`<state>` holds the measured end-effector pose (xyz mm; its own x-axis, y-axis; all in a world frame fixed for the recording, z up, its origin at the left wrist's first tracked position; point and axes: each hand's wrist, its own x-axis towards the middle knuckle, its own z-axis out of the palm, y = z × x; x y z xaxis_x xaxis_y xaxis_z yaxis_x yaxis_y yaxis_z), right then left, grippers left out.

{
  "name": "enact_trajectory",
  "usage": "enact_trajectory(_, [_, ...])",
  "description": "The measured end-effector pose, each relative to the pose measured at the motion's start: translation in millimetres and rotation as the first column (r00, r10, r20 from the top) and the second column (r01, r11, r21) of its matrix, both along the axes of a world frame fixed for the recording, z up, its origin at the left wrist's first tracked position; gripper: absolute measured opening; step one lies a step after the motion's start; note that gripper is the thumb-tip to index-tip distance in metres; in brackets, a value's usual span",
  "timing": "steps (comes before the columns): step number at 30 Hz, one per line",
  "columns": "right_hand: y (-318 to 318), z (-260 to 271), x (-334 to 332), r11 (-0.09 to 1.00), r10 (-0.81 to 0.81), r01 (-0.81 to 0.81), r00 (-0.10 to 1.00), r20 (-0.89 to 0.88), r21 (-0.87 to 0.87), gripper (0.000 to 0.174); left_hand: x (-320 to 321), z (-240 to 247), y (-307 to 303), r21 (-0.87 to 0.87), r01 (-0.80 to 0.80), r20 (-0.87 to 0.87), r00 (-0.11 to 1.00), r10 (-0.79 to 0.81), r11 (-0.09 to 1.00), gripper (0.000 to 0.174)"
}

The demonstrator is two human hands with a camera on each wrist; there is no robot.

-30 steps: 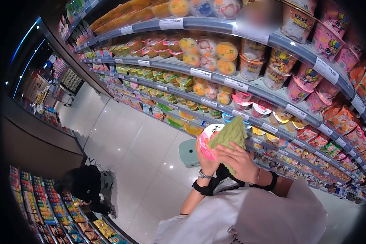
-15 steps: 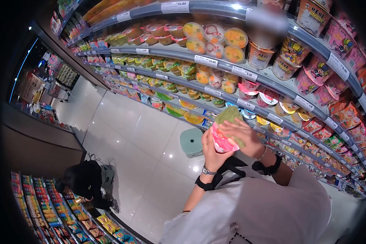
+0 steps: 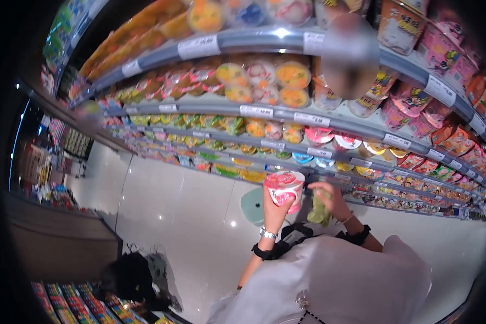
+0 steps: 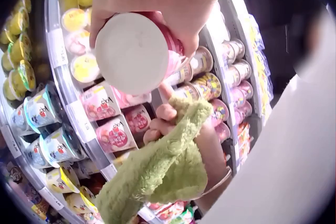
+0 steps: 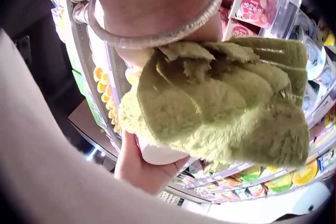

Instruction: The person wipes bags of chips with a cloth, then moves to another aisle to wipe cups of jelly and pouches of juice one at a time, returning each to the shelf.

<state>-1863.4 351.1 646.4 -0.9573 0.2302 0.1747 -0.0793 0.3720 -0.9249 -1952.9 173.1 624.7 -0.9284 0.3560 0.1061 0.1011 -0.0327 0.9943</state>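
My left hand [image 3: 274,215] grips a pink-and-white plastic food cup [image 3: 284,189], with its printed lid and side showing in the head view. From below, the left wrist view shows the cup's plain white base [image 4: 131,53]. Just to the right, my right hand [image 3: 333,203] holds a fuzzy green cloth [image 3: 319,211], which hangs down from the fingers. The cloth [image 5: 226,103] fills the middle of the right wrist view and hides most of that hand, with part of the cup's white base [image 5: 157,153] below it.
Curved shelves [image 3: 210,102] of packaged cups and snacks, with price tags, run along the front. A pale green stool [image 3: 251,207] stands on the tiled floor behind the cup. At lower left, a person in black [image 3: 128,281] is beside another snack shelf [image 3: 65,302].
The cloth was against the cup under my right hand; now hand and cloth are apart from it, to the right. The cup has been turned so its lid shows.
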Motion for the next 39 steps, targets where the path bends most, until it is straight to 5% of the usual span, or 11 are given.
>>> enact_trajectory(5, [11, 8, 17, 0.989, -0.141, 0.140, 0.990, -0.003, -0.042, 0.025, -9, -6, 43, -0.055, 0.055, -0.216, 0.974, -0.066, 0.997, 0.097])
enact_trajectory(8, [22, 0, 45, 0.948, -0.269, 0.275, 0.961, 0.062, -0.161, 0.022, -9, 9, 74, -0.156, 0.187, -0.335, 0.914, -0.230, 0.970, 0.098])
enact_trajectory(10, [30, -13, 65, 0.881, -0.466, 0.468, 0.883, 0.048, -0.065, 0.022, -13, 17, 99, -0.177, 0.275, -0.350, 0.880, -0.321, 0.945, 0.097])
enact_trajectory(16, [17, -21, 125, 0.682, -0.718, 0.722, 0.691, 0.085, -0.116, 0.018, -21, 16, 162, -0.109, 0.368, -0.199, 0.902, -0.383, 0.923, 0.093])
enact_trajectory(24, [14, -13, 158, 0.628, -0.763, 0.774, 0.633, 0.130, -0.078, 0.016, -25, -9, 210, -0.069, 0.218, -0.353, 0.907, -0.228, 0.974, 0.098])
enact_trajectory(29, [9, -26, 180, 0.568, -0.809, 0.818, 0.575, 0.124, -0.091, 0.015, -37, -22, 238, -0.065, 0.156, -0.453, 0.876, -0.168, 0.986, 0.068])
enact_trajectory(39, [13, -21, 191, 0.601, -0.799, 0.789, 0.597, 0.072, 0.129, 0.015, -42, -35, 256, -0.226, 0.031, -0.558, 0.815, -0.156, 0.974, 0.072])
